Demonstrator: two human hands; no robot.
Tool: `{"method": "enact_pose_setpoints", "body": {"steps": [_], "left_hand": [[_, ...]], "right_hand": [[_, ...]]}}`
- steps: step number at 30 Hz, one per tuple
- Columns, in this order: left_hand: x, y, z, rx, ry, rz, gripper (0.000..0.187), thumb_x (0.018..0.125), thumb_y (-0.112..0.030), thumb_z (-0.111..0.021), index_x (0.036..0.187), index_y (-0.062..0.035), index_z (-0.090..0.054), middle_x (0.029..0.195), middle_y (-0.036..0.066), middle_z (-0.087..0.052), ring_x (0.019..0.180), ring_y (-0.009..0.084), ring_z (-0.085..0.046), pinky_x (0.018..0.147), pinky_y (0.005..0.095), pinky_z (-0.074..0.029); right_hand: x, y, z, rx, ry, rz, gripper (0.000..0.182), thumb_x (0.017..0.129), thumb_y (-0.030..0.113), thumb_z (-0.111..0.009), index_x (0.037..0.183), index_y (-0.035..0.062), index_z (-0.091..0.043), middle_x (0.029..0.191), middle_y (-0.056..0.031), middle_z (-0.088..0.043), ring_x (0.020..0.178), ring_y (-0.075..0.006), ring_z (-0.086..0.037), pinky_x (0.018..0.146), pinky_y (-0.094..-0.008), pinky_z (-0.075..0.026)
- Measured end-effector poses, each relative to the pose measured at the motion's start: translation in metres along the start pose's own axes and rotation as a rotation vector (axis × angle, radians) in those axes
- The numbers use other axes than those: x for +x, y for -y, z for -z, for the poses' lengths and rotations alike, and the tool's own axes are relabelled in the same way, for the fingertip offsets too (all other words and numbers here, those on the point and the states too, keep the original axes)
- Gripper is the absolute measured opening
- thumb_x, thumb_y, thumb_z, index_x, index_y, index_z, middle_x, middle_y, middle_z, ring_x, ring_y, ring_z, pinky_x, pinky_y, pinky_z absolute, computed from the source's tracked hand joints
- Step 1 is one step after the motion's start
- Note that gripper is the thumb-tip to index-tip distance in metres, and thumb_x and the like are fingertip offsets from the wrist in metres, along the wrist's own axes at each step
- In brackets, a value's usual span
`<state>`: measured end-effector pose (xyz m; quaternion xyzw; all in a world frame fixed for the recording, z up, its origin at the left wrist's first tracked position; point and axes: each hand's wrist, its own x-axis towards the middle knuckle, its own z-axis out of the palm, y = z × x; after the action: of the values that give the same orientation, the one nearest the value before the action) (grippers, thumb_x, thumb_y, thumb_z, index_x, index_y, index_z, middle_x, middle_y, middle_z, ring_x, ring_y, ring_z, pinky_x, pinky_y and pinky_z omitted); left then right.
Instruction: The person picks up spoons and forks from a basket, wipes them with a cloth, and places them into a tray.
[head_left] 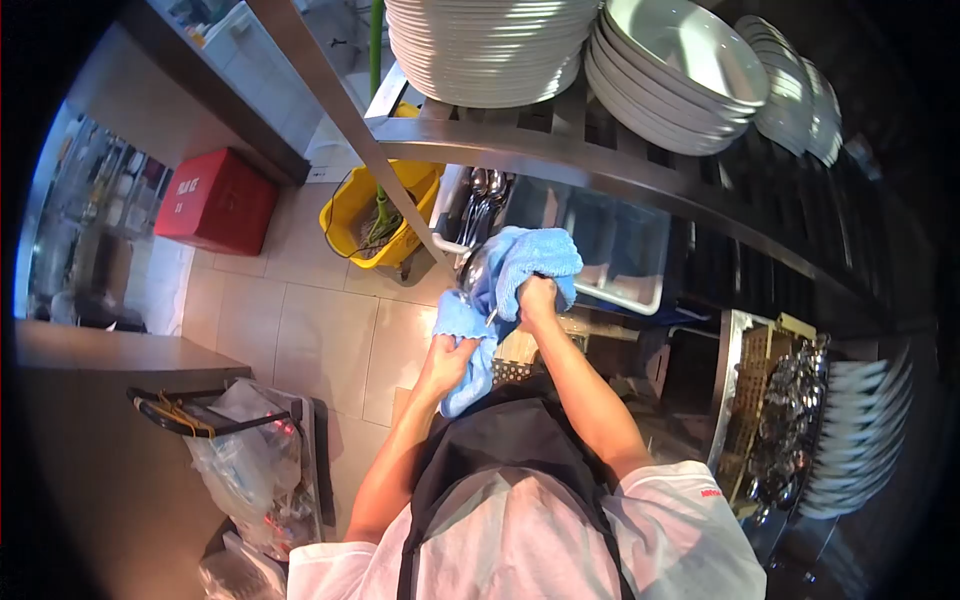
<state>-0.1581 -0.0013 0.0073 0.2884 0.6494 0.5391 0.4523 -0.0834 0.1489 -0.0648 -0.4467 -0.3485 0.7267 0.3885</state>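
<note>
A fluffy blue cloth [540,252] is bunched between my two hands in front of the apron. My left hand [455,362] is closed around its lower part, which hangs down past the fingers. On the upper part, my right hand [538,298] is closed too, with the cloth draped over it. Shiny metal, apparently spoons [473,268], shows at the cloth's left side, and its lower ends are hidden in the folds. Just beyond the cloth, a white cutlery tray [655,295] has grey compartments, and more spoons [486,195] lie in its left section.
Stacked white plates [490,50] and bowls [680,60] stand on a metal shelf [560,150] above the tray. A yellow mop bucket [385,235] and a red box [215,200] are on the floor. Left stands a cart with plastic bags [245,450]; glasses [790,430] are at right.
</note>
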Motion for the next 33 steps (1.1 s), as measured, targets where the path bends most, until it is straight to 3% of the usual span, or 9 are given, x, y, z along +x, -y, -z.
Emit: {"method": "enact_pose_setpoints", "body": {"steps": [7,8,9,15,19,23,27,29,33], "left_hand": [[-0.001,-0.008,-0.031,-0.111,-0.536,0.216,0.016,0.079,-0.012,-0.047,0.074,-0.0003,-0.056,0.063,-0.001,-0.052,0.054,0.0064,-0.045,0.049,0.0233,-0.035],[0.002,-0.006,-0.037,-0.103,-0.545,0.099,0.017,0.08,-0.012,-0.045,0.078,0.0015,-0.055,0.066,0.001,-0.053,0.059,0.009,-0.047,0.052,0.0242,-0.037],[0.007,0.0,-0.039,-0.098,-0.55,0.111,0.017,0.08,-0.012,-0.045,0.078,0.0015,-0.055,0.066,0.001,-0.053,0.059,0.009,-0.047,0.052,0.0242,-0.037],[0.049,0.046,-0.026,-0.154,-0.624,-0.042,0.02,0.081,-0.009,-0.042,0.091,0.0047,-0.053,0.083,0.01,-0.056,0.075,0.0149,-0.05,0.069,0.0293,-0.04],[0.063,0.064,0.01,-0.024,-0.45,0.289,0.028,0.084,-0.018,-0.038,0.085,0.0048,-0.055,0.074,0.008,-0.056,0.069,0.0142,-0.05,0.064,0.0292,-0.04],[0.075,0.09,0.038,-0.047,-0.356,0.34,0.031,0.083,-0.023,-0.039,0.083,0.0036,-0.055,0.07,0.005,-0.055,0.066,0.0134,-0.05,0.061,0.0287,-0.039],[0.081,0.075,0.06,-0.129,-0.203,0.291,0.028,0.083,-0.024,-0.041,0.079,-0.0005,-0.056,0.069,0.003,-0.055,0.065,0.0122,-0.05,0.061,0.0265,-0.04],[0.094,0.087,0.071,-0.136,-0.072,0.288,0.027,0.082,-0.024,-0.042,0.079,-0.0011,-0.056,0.069,0.003,-0.055,0.066,0.0119,-0.051,0.06,0.0261,-0.04],[0.104,0.076,0.072,-0.114,0.132,0.265,0.025,0.081,-0.023,-0.044,0.076,-0.0013,-0.056,0.07,0.002,-0.056,0.066,0.0116,-0.051,0.059,0.0256,-0.039]], "right_hand": [[0.114,-0.134,0.043,0.142,-0.09,0.166,0.016,0.086,0.021,-0.04,0.093,0.01,-0.051,0.089,-0.0023,-0.051,0.081,-0.0142,-0.05,0.073,-0.028,-0.043],[0.028,-0.021,-0.014,0.581,0.087,0.044,0.019,0.087,0.025,-0.038,0.086,0.0118,-0.05,0.084,-0.0023,-0.05,0.076,-0.0142,-0.049,0.069,-0.0298,-0.044],[-0.008,0.037,-0.052,0.978,-0.168,-0.31,0.02,0.087,0.026,-0.038,0.082,0.0114,-0.05,0.081,-0.003,-0.051,0.072,-0.0148,-0.05,0.063,-0.0308,-0.044],[-0.028,-0.033,-0.049,0.505,0.233,-0.347,0.013,0.079,0.013,-0.05,0.089,0.0046,-0.053,0.082,-0.0099,-0.056,0.079,-0.0187,-0.054,0.068,-0.0347,-0.042],[-0.003,-0.037,-0.041,-0.527,0.238,-0.119,0.023,0.075,0.006,-0.049,0.095,-0.0052,-0.052,0.092,-0.0169,-0.058,0.087,-0.0258,-0.053,0.076,-0.0347,-0.041],[0.074,-0.042,-0.051,-0.146,0.222,-0.332,0.011,0.076,0.009,-0.051,0.082,0.0009,-0.056,0.08,-0.0132,-0.058,0.064,-0.0226,-0.056,0.057,-0.0377,-0.047],[0.053,-0.033,-0.056,0.382,0.578,-0.579,0.016,0.082,0.021,-0.047,0.086,0.0072,-0.054,0.065,-0.0035,-0.054,0.057,-0.0168,-0.054,0.051,-0.0304,-0.047],[0.079,-0.057,-0.027,0.452,1.083,-0.799,0.019,0.081,0.021,-0.049,0.09,0.0061,-0.054,0.075,-0.007,-0.057,0.067,-0.0175,-0.055,0.061,-0.0312,-0.046],[0.059,-0.076,-0.045,0.151,0.542,-0.324,0.019,0.08,0.02,-0.05,0.092,0.0053,-0.054,0.08,-0.0085,-0.058,0.072,-0.0178,-0.055,0.065,-0.0319,-0.044]]}}
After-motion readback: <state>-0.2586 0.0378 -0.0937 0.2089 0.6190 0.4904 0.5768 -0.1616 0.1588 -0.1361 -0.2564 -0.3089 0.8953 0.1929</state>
